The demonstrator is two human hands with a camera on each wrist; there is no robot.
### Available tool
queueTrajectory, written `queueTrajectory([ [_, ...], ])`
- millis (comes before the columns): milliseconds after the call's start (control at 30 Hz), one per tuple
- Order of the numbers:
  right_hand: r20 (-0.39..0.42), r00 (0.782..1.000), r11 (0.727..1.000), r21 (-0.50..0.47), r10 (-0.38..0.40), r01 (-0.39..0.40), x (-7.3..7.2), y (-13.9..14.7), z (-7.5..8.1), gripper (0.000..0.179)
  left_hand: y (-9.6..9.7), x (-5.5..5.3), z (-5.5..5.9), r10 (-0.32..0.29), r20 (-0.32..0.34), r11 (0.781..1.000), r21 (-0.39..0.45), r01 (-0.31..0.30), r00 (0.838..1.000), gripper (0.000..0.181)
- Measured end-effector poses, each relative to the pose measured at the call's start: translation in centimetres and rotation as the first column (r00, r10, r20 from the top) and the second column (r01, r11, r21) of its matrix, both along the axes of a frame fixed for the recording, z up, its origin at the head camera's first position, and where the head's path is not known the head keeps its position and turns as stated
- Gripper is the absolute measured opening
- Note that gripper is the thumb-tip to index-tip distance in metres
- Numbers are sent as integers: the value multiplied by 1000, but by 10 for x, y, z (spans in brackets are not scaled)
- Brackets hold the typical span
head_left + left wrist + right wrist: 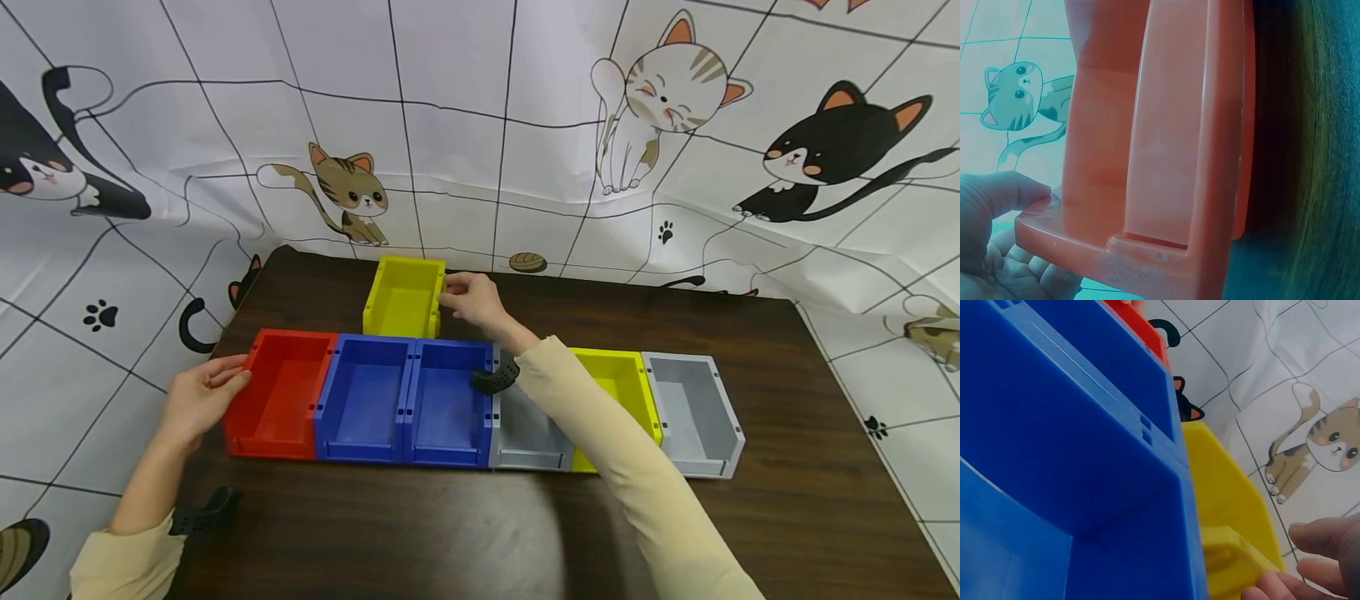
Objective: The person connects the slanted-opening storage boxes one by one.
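My left hand pinches the left rim of the red bin at the left end of a row. In the left wrist view, its thumb lies over the edge of the red bin, with fingers on the outer side. My right hand is at the right side of a yellow bin behind the row. In the right wrist view, the right hand's fingers are at the yellow bin's side, the thumb apart from it. Whether those fingertips touch it is hard to tell.
Right of the red bin stand two blue bins, a grey bin, another yellow bin and a second grey bin, side by side. The dark wooden table meets a cat-print cloth at the back.
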State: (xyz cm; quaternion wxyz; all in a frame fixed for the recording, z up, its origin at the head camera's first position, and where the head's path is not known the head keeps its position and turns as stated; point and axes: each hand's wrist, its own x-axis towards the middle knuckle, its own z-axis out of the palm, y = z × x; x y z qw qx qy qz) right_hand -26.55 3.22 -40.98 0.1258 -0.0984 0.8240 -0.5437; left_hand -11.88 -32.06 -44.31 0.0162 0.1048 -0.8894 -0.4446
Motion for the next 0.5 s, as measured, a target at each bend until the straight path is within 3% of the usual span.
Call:
queueTrajectory([
  [200, 22, 997, 997, 4, -79, 79, -1, -16, -6, 48, -7, -2, -11, 43, 20, 999, 14, -44, 999, 50],
  [333, 49, 992, 993, 3, -120, 120, -2, -25, -9, 52, -4, 1, -4, 15, 1, 1000, 22, -15, 1000, 49],
  [500, 6, 988, 987, 60, -153, 152, -4, -35, -12, 56, -1, 3, 4, -2, 3, 1000, 3, 2, 1000, 46],
])
